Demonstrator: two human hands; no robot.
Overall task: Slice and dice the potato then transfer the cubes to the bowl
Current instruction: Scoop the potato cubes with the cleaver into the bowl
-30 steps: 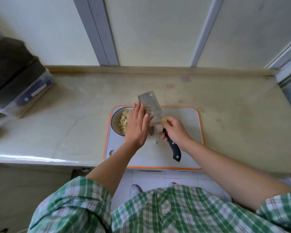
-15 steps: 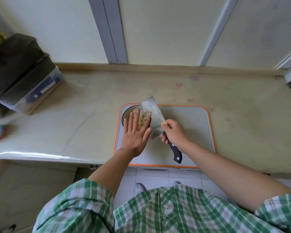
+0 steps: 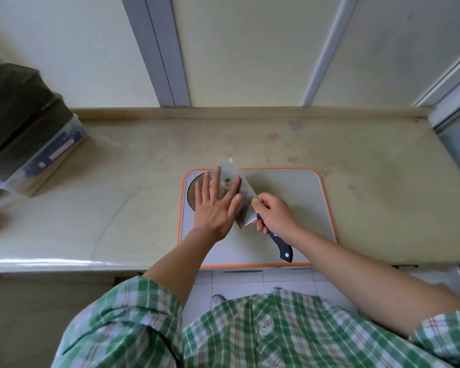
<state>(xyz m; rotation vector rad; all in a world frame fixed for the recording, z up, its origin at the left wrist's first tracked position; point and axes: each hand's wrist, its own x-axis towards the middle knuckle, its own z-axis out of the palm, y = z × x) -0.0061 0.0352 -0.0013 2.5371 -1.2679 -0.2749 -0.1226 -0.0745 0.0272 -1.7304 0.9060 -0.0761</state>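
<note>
Beige and faintly stained, the surface [image 3: 250, 144] runs across the head view, with a pale wall behind it crossed by two grey upright strips. At 9 o'clock, well apart from the work, stands one stack of dark boxes [image 3: 24, 123], too blurred to count.

One grey cutting board [image 3: 298, 197] with an orange rim lies near the middle of the frame, at the front edge of the surface. One round bowl [image 3: 192, 187] sits on the board's 10 o'clock corner, and most of it is hidden under the left hand.

One cleaver [image 3: 245, 213] is held tilted above the board, with its blade tip at 11 o'clock over the bowl and its black handle trailing toward 5 o'clock. The right hand [image 3: 274, 216] is wrapped round the handle just behind the blade. The left hand [image 3: 215, 205] is spread flat with its fingers straight. It lies against the blade's face, with the fingertips toward 12 o'clock.

The potato cubes [image 3: 227, 183] show as one small pale heap on the blade, between the left fingers. They are over the bowl's 3 o'clock side and too blurred to count. I cannot tell whether any lie in the bowl.

Toward 6 o'clock are two bare forearms, one green plaid shirt [image 3: 263, 333] and a strip of white floor tiles [image 3: 237, 280] with one shoe tip [image 3: 218, 300].
</note>
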